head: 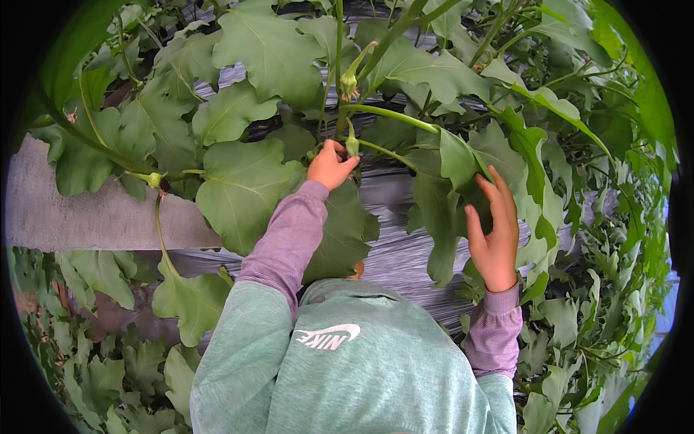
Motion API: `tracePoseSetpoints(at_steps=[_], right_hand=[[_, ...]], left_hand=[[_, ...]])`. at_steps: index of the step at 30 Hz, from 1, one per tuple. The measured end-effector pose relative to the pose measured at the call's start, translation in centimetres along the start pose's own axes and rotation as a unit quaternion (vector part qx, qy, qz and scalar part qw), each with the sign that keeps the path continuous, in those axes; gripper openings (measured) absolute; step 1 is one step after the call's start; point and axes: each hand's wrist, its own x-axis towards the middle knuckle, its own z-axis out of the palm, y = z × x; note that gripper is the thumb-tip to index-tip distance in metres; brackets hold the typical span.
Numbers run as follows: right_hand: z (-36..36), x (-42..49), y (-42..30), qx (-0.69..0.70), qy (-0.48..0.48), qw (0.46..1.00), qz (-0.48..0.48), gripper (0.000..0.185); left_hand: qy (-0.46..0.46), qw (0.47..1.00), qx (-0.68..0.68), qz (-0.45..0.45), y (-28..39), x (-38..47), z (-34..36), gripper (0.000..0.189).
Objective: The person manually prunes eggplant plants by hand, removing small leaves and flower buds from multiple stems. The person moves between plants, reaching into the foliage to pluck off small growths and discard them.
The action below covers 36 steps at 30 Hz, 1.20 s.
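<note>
My left hand point(329, 165) is at the main stem of an eggplant plant, thumb and fingers pinched together at a small hanging eggplant bud point(352, 144) with a green calyx. A dark purplish bit shows between the fingers; the fingertips are partly hidden. Off to the right, my right hand point(496, 233) is raised with thumb and fingers apart. Its fingertips touch the edge of a drooping eggplant leaf point(458, 158). Higher on the plant hangs another calyx point(348, 84) with a withered flower tip. A broad leaf point(246, 187) lies left of my left wrist.
Silvery plastic mulch film point(398, 228) covers the ground beneath. A pale flat slab or board point(108, 209) lies at left, crossed by a branch bearing a calyx point(154, 179). Dense foliage point(585, 320) fills the right side. Thick stems point(393, 38) rise at the top.
</note>
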Motion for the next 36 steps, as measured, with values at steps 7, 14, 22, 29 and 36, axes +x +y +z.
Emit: tracePoseSetpoints(at_steps=[7, 14, 22, 29, 36], right_hand=[[-0.5, -0.7, 0.1, -0.023, 0.005, 1.0, 0.014, 0.041], [-0.5, -1.2, -0.3, -0.025, -0.003, 0.999, 0.021, 0.04], [0.0, -1.5, -0.4, -0.012, -0.011, 1.0, 0.0, 0.039], [0.6, -1.6, 0.2, 0.016, -0.019, 1.0, 0.006, 0.038], [1.4, -1.8, 1.1, 0.029, -0.015, 0.999, 0.002, 0.038]], left_hand=[[-0.252, 0.832, -0.485, -0.098, 5.8, 0.1, 0.1, 0.026], [-0.228, 0.857, -0.444, -0.129, 9.8, 0.9, 2.0, 0.032], [-0.015, 0.995, -0.019, 0.099, 4.2, -0.3, -1.7, 0.033], [0.222, 0.767, -0.578, -0.168, -10.7, -6.9, -12.2, 0.085], [0.408, 0.741, -0.453, -0.283, -19.2, -15.2, -17.0, 0.088]])
